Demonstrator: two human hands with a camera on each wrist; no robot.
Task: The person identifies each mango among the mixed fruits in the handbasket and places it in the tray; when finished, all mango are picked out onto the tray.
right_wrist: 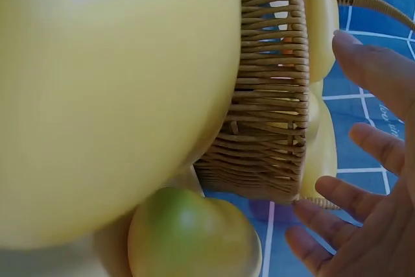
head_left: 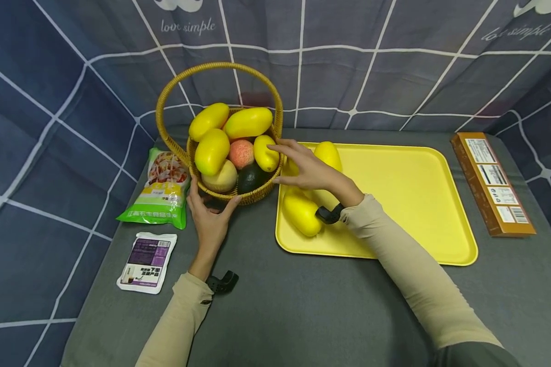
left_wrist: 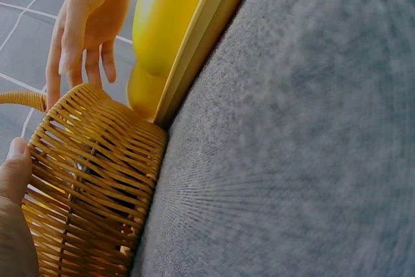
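The wicker basket (head_left: 258, 195), loaded above its rim, stood at the far side, left of the yellow tray (head_left: 404, 204). The left hand (head_left: 209, 220) was spread wide, its thumb against the basket's near wall. The right hand (head_left: 311, 169) was also wide, fingertips at the yellow fruit (head_left: 267, 157) by the right rim; contact could not be confirmed. Caution: tilting the basket could have rolled its smooth top layer out. A lowered right wrist could have knocked the loose fruit (head_left: 299, 211) on the tray
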